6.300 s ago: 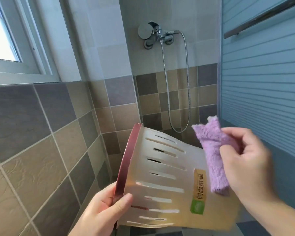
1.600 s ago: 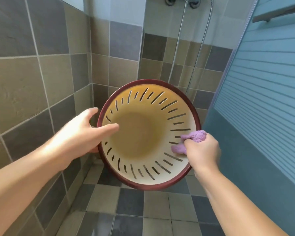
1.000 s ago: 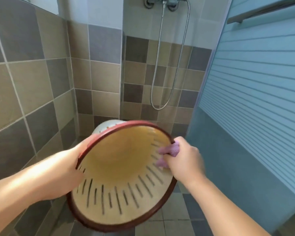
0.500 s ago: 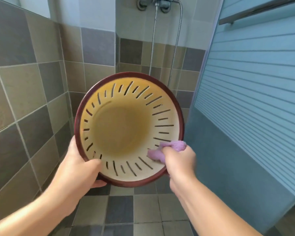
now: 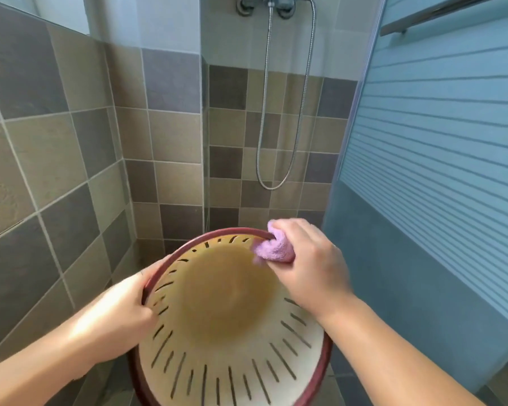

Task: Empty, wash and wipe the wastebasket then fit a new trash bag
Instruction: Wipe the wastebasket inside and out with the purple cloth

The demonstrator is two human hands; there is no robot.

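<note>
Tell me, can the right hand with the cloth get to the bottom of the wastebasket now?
Probably yes. The right hand holds the purple cloth at the far rim of the wastebasket, whose opening faces the person, with nothing inside.

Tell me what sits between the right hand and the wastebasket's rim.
In the head view, the purple cloth, bunched in the right hand, lies against the wastebasket at its far red rim.

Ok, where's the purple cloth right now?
In the head view the purple cloth is bunched in the right hand, pressed against the far right inner rim of the wastebasket, whose left rim the left hand grips.
</note>
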